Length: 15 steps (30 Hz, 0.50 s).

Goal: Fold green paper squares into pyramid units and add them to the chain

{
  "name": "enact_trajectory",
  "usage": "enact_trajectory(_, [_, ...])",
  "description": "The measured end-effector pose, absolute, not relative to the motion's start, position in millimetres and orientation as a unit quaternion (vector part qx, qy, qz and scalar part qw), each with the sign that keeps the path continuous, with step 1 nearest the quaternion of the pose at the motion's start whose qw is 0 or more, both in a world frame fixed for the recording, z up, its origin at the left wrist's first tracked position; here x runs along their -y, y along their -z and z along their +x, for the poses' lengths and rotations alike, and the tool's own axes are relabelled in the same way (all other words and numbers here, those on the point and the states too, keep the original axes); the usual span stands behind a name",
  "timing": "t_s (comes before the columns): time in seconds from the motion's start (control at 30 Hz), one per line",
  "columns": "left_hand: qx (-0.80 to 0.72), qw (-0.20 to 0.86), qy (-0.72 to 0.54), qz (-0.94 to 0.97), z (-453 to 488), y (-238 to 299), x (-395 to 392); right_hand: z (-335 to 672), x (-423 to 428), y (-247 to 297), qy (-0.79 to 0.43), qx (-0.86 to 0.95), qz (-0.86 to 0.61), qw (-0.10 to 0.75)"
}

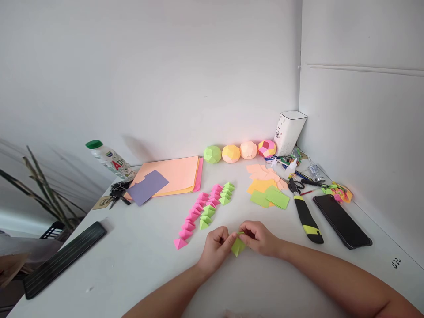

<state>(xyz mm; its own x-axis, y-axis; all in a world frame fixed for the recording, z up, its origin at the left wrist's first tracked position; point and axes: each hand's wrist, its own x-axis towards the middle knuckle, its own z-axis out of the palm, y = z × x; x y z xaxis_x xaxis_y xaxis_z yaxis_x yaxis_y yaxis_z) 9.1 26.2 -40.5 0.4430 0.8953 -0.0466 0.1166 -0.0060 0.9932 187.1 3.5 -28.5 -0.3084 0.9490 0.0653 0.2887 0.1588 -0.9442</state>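
Between my two hands is a small piece of green paper [238, 248], partly folded, with its lower corner pointing toward me. My left hand [216, 248] pinches its left side between thumb and fingers. On the upper right edge, my right hand [260, 238] closes thumb and fingertips over the paper. The fingertips hide part of the folds. Just beyond my left hand lie rows of folded pink paper units [193, 215] and folded green paper units [207, 215]. Flat green paper slips [277, 197] lie beyond my right hand.
Paper balls [231, 153] line the wall beside a white container [289, 132]. A utility knife [308, 218], scissors [296, 187] and phone [342, 221] lie right. Coloured sheets [175, 174], a purple sheet [149, 187], a bottle [111, 160] and a black strip [66, 259] are left.
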Motion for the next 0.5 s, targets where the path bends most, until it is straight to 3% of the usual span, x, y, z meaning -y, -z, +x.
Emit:
enact_trajectory(0.2, [-0.403,0.594,-0.364,0.594,9.4,30.1,-27.2,189.4,-2.9,28.2,-0.519,0.631,-0.455,0.355])
enact_trajectory(0.5, [-0.373,0.578,-0.323,0.65,7.0,38.3,-28.7,189.3,-3.9,31.4,-0.509,0.643,-0.448,0.357])
